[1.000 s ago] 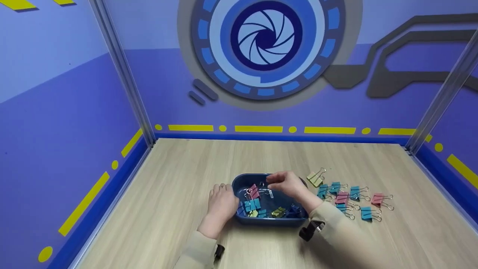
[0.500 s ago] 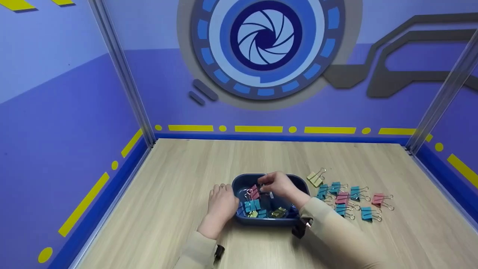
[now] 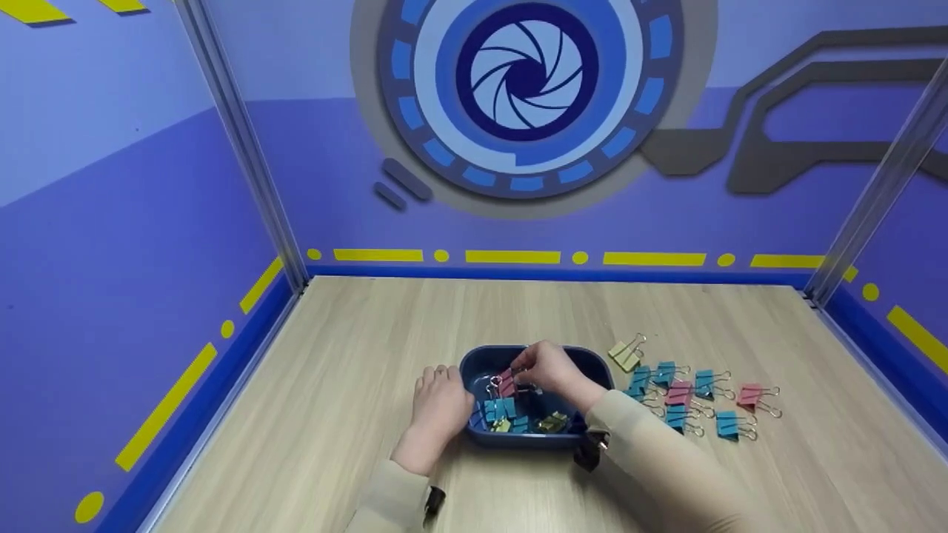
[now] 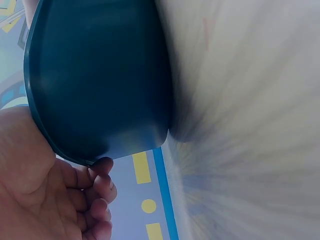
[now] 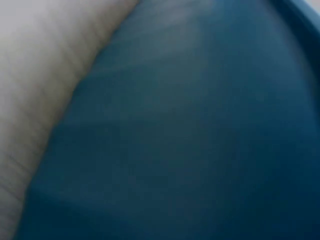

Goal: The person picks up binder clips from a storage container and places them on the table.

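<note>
A dark blue plastic box (image 3: 544, 440) stands on the table with several binder clips inside. My left hand (image 3: 442, 403) holds the box's left rim; in the left wrist view, its fingers (image 4: 102, 187) are curled beside the rim. Inside the box my right hand (image 3: 552, 368) pinches at a pink binder clip (image 3: 506, 383), though its fingertips partly hide the contact. A teal binder clip (image 3: 500, 409) lies in front of the pink one, and a yellow-green clip (image 3: 552, 422) rests near the front wall. The right wrist view is filled by the blurred box wall (image 5: 190, 125).
Right of the box, a loose group of clips lies on the wooden table (image 3: 355, 333): a yellow clip (image 3: 625, 355), several teal clips (image 3: 727, 424) and pink ones, including a pink clip (image 3: 749, 396) farthest right. Blue printed panels (image 3: 311, 170) enclose the table's back and sides.
My right hand has moved left and slightly down inside the box, its fingers closing in on the pink binder clip. The left hand and the box have stayed in place.
</note>
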Available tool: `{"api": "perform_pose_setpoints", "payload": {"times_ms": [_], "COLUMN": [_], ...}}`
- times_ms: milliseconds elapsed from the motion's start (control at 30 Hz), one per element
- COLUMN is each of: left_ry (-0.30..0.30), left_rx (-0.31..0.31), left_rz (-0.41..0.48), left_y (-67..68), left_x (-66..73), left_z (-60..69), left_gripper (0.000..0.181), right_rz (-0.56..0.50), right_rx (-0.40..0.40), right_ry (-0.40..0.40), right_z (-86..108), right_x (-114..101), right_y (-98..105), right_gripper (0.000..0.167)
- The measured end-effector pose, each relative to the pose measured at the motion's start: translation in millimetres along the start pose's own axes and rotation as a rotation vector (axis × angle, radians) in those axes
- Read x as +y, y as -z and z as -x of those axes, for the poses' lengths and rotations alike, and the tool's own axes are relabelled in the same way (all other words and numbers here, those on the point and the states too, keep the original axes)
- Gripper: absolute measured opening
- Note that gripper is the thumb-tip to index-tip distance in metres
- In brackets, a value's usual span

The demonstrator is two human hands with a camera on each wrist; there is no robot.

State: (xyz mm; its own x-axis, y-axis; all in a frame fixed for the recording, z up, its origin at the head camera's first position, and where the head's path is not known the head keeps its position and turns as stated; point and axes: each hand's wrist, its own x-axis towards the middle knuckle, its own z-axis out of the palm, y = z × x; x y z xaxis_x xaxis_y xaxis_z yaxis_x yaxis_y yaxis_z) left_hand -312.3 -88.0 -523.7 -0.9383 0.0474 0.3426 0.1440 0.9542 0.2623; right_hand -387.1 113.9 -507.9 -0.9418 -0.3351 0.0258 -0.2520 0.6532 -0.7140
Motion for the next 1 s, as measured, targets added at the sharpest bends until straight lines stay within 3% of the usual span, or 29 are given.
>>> {"api": "perform_pose_setpoints", "payload": {"times_ms": [167,433,800,1000], "left_ry": [0.009,-0.002,0.017,0.023], "left_rx": [-0.029,0.018,-0.017,-0.034], "left_rz": [0.005,-0.010,0.002,0.004], "left_y": [-0.2,-1.6,-1.2,-0.3], "left_x": [0.0,-0.2,-0.1,-0.2], "left_z": [0.0,-0.3,-0.5,-0.5], "left_gripper": [0.029,0.025,0.028,0.028], "right_rz": [0.022,-0.026,-0.159,-0.234], "right_rx": [0.005,0.015,0.040,0.046], "right_ry": [-0.010,-0.024,-0.087,-0.046], "right_z": [1.7,5.0,9.4,14.1], "right_x": [2,7,14,15], "right_y": [2,8,18,25], "right_gripper": [0.014,0.016,0.016,0.018]}}
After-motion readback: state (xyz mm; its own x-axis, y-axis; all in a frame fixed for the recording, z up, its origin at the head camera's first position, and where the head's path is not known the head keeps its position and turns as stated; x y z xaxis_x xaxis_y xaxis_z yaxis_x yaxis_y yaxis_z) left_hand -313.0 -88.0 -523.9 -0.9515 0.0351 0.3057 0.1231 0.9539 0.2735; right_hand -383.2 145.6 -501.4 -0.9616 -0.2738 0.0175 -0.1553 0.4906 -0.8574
